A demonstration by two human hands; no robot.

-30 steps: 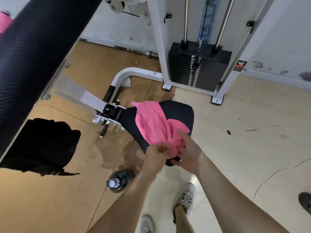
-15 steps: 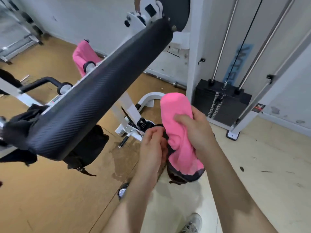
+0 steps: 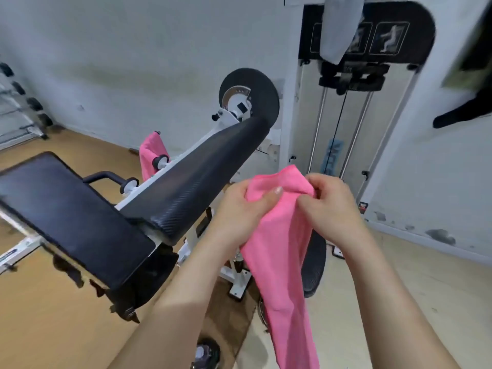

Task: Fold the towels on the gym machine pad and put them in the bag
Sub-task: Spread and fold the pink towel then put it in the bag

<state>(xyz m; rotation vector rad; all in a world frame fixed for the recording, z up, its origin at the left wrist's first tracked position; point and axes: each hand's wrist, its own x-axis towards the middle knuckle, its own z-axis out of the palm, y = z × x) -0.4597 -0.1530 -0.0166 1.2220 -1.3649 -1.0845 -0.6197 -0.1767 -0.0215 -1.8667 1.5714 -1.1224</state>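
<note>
Looks early in the task. Pinching the top edge of a pink towel point(image 3: 279, 262) in the left hand point(image 3: 239, 211), with the thumb pressed flat on the cloth; bunching the same edge just to the right in the right hand point(image 3: 332, 209), with fingers curled into it. Held up in the air, near, to the right of the long black pad point(image 3: 197, 179), hanging loose and unfolded. Not yet laid on the flat pad point(image 3: 66, 217) at left for folding. Left to do, by the look of it: spreading, folding, bagging. Waiting farther off, a second pink towel point(image 3: 150, 155), draped at the far end of the machine. Possibly the bag point(image 3: 149, 278) in the dark shape under the flat pad; cannot tell for sure.
</note>
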